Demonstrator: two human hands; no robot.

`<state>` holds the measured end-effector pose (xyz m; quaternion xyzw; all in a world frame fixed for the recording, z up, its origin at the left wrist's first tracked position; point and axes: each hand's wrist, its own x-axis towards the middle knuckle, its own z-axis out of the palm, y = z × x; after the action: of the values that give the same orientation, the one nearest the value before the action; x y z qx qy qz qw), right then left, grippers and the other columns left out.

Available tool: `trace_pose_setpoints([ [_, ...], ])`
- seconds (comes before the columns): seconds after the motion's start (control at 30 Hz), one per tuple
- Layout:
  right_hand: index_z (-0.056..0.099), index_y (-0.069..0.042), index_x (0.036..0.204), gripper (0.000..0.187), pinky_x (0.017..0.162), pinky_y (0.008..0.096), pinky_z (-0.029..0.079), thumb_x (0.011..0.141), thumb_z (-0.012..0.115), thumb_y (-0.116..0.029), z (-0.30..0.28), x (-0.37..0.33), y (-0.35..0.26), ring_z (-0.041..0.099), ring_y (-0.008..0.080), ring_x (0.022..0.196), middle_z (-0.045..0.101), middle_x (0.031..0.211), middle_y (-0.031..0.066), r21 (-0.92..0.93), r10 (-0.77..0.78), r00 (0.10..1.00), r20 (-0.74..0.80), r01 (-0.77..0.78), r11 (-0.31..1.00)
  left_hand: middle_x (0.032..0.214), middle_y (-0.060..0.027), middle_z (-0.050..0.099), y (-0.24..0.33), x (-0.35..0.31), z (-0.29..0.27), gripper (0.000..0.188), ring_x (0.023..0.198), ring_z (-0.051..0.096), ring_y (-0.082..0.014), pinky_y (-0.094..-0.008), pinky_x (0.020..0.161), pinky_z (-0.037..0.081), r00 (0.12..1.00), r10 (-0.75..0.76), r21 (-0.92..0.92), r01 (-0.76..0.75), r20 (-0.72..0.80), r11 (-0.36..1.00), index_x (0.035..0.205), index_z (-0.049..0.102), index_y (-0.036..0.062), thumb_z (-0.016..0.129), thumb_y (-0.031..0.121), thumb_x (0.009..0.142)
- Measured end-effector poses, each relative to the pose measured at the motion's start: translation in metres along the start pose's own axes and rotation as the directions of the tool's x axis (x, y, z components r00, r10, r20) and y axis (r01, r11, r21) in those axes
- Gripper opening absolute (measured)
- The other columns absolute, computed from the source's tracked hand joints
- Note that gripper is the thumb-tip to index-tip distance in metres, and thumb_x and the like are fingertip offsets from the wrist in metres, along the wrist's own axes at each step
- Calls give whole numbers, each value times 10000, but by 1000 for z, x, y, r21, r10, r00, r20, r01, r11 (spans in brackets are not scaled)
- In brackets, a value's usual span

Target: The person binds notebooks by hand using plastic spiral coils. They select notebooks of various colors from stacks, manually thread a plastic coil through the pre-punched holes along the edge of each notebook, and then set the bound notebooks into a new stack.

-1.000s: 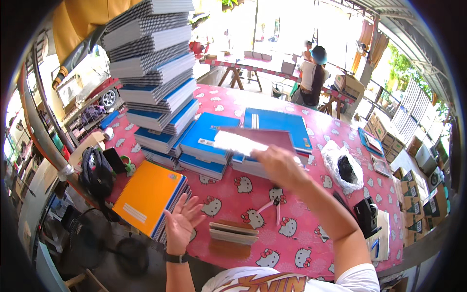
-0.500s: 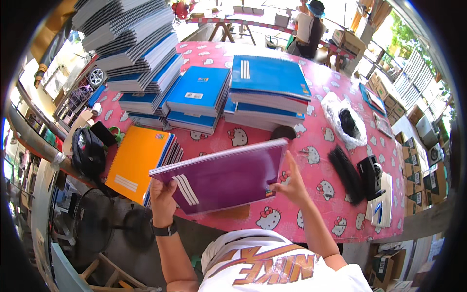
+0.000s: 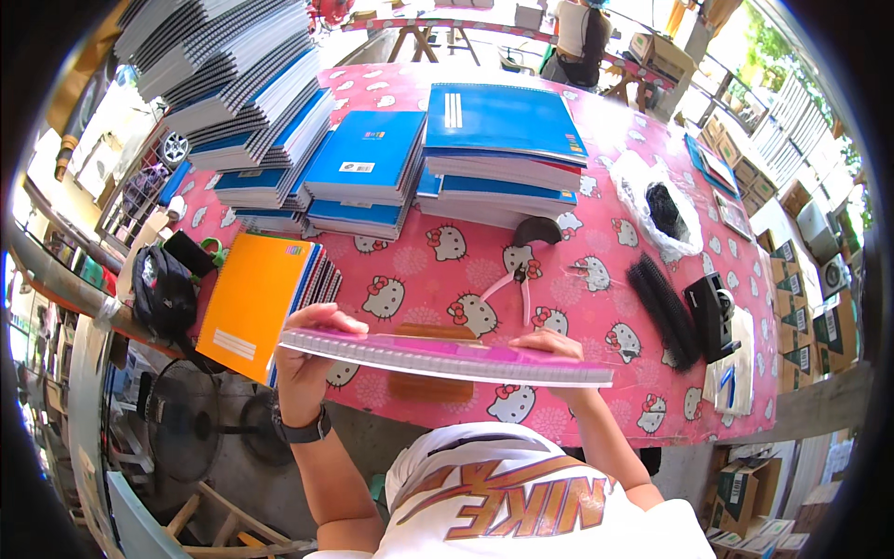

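Purple notebook [image 3: 447, 359] clamped in both hands.
Its long axis runs left-right, ringed edge nearest; the left hand [image 3: 304, 382] has its fingers closed on the left end, the right hand [image 3: 551, 346] toward the right (thumb hidden). Beyond, the orange notebook [image 3: 256, 303] lies nearer the left hand.

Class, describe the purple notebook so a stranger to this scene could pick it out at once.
Find the table with the pink cat-print cover and look toward its near edge. There, the person's left hand and right hand hold a spiral notebook, seen nearly edge-on. Its purple cover sets it apart from the orange notebook to its left and the blue notebooks beyond.
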<state>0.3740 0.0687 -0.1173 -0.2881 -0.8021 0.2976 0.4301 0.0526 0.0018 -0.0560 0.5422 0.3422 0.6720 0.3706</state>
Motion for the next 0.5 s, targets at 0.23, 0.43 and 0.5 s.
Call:
trace_pose_setpoints([
  [0.23, 656, -26, 937, 274, 716, 329, 518, 686, 682, -132, 4, -6, -4, 657, 250, 810, 683, 910, 103, -68, 13, 998, -58, -17, 998, 956, -136, 613, -2, -4, 3, 400, 915, 600, -241, -368, 835, 487, 996, 77, -21, -76, 36, 997, 1214, 481, 20, 594, 48, 832],
  [0.43, 653, -39, 956, 275, 697, 319, 514, 715, 699, -162, 2, -18, 3, 653, 240, 788, 676, 878, 107, -9, 111, 993, -39, -111, 994, 911, -115, 621, 3, 6, 18, 255, 832, 602, -212, -373, 894, 437, 997, -73, 44, 74, -29, 996, 1109, 508, 24, 564, 164, 903],
  [0.5, 650, -36, 962, 232, 673, 308, 505, 756, 675, -139, 4, -14, 1, 648, 229, 752, 673, 862, 110, -37, 35, 998, -56, -37, 999, 902, -115, 622, -4, 5, 11, 229, 836, 601, -208, -375, 935, 407, 999, -21, 112, 25, -37, 993, 1081, 508, 29, 556, 172, 909],
])
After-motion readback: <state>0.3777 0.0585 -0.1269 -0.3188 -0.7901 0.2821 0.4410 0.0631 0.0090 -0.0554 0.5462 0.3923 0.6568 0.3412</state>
